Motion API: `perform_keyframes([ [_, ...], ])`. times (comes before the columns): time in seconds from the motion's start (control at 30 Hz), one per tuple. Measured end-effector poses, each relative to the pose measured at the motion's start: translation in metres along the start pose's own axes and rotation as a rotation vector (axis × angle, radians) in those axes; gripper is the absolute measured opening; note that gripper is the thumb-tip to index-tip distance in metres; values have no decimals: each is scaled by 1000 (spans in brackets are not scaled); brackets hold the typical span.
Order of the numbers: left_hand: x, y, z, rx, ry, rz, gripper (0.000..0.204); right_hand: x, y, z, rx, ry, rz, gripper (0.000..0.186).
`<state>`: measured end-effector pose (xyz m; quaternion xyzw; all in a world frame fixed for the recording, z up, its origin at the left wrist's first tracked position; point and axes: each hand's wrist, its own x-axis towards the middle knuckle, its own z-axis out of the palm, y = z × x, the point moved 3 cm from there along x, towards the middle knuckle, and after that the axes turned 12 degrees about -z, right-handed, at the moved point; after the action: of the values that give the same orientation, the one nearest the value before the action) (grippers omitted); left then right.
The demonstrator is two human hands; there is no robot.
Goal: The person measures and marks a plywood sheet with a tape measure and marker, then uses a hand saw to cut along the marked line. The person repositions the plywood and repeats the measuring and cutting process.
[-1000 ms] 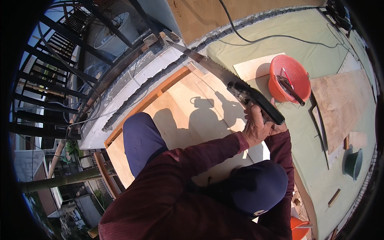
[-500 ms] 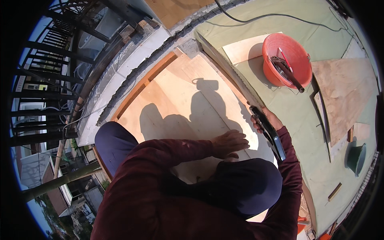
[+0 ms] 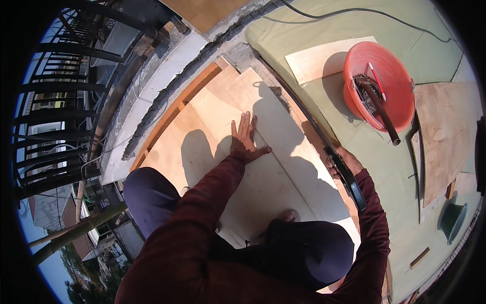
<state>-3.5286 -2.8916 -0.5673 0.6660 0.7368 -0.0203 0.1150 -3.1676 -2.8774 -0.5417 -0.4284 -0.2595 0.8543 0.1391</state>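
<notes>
I kneel on a large pale plywood sheet that lies beside a concrete ledge. My left hand rests flat on the sheet with the fingers spread and holds nothing. My right hand grips a long black bar that runs along the sheet's right edge, where the plywood meets the green floor covering. My dark red sleeves and dark trouser knees fill the lower part of the view.
An orange basin with a dark pipe and small tools stands at the upper right on a smaller plywood piece. A brown board, a green bucket and a black cable lie on the floor. A metal railing borders the left.
My right hand has brought the black bar down from over the sheet to its right edge. My left hand has left the bar and stretched forward, flat on the plywood.
</notes>
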Motion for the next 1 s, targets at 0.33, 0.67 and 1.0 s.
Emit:
perform_keyframes([
  [0.33, 4, 2, -3, 19, -55, -20, 132, 22, 4, 10, 126, 71, 119, 31],
  [0.67, 5, 2, -4, -5, -97, -37, 132, 23, 14, 19, 42, 185, 23, 21],
  [1.0, 4, -1, 1, -71, -51, -35, 128, 16, -1, 15, -302, 173, -367, 58],
])
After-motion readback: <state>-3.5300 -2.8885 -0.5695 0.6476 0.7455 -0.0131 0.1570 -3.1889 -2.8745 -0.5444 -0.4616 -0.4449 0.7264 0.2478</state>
